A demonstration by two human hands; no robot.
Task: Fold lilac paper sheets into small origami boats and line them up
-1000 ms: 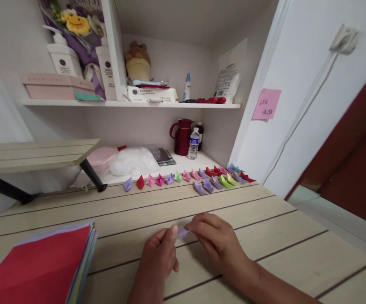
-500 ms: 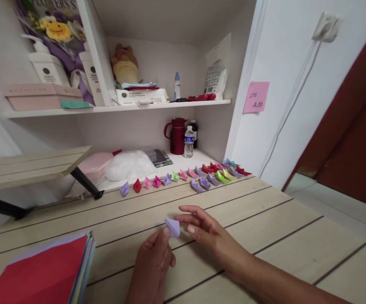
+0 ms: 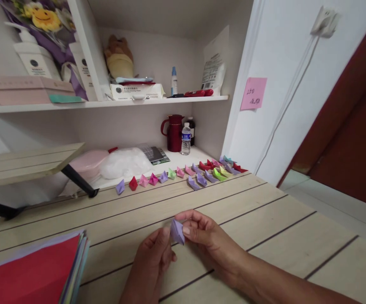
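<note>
Purple folded paper (image 3: 177, 232), one piece, in pinched grip: one left hand (image 3: 153, 252), one right hand (image 3: 207, 237)

My little folded paper (image 3: 177, 232) is light purple. In my paper pile (image 3: 74, 270), the top sheet (image 3: 32, 268) is bright red, and the edges under it look purple, green and blue. My table (image 3: 252, 217) is pale wood colour with dark stripes. The paper boats (image 3: 201, 180) are purple, red, pink, green, yellow and blue. I see a dark red jug (image 3: 174, 135) and a clear water bottle (image 3: 186, 145) with a blue label and white cap. The bottle behind it (image 3: 192, 126) looks black, but it may be very dark brown. My sticky note (image 3: 253, 93) is pink with dark writing. The smiley toy (image 3: 45, 19) is yellow.
</note>
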